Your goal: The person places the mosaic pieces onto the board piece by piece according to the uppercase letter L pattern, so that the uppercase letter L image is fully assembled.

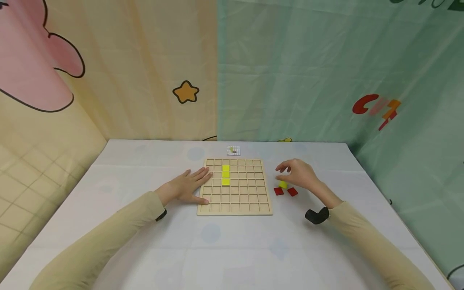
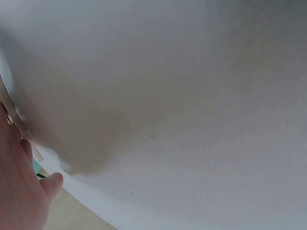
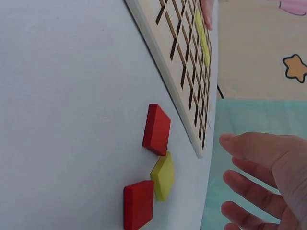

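From my remote station I could read no words, numbers or brands in any view. Dark green marks [image 1: 456, 5] on the green curtain [image 1: 290, 80] were cut off by the head view's top edge; lettering not confirmed. Red, pink and orange shapes [image 1: 378, 106] lower down: undeciphered. The small card [image 1: 233, 150] on the worktop [image 1: 239, 249] bore a printed grid with coloured cells, too small for finer detail.

White table [image 1: 181, 262] before me, pale dots on it. Behind, creased cloth walls: tan wall [image 1: 145, 100] left, green wall [image 1: 290, 88] right. Orange star [image 1: 186, 92], big pink shape [image 1: 25, 60] on tan. Light soft.
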`<state>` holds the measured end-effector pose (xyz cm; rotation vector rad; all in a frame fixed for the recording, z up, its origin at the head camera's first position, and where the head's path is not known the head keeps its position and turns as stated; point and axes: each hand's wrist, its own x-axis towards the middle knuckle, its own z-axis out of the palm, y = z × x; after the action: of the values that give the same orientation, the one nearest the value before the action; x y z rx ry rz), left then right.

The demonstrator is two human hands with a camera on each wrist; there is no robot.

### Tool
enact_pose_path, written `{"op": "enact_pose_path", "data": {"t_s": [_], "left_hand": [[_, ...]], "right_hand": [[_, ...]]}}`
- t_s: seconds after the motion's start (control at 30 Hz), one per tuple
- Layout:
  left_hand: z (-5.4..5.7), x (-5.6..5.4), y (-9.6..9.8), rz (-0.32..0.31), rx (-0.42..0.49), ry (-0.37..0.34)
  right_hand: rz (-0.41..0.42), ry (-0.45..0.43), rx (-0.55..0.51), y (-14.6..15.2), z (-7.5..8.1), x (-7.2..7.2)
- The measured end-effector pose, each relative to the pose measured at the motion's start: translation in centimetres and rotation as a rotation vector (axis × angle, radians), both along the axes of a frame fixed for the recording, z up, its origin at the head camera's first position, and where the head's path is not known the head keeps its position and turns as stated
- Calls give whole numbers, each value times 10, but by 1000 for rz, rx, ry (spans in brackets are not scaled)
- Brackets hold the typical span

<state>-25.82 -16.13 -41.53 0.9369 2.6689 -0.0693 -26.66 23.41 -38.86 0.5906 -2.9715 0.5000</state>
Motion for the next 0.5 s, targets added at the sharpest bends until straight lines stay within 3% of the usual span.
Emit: {"op": "enact_pose_path", "data": {"t_s": [0.5], "left_hand": [[1, 1, 0, 2, 3, -3]], "right_hand": [[-59, -109, 2, 26, -19, 7]]}}
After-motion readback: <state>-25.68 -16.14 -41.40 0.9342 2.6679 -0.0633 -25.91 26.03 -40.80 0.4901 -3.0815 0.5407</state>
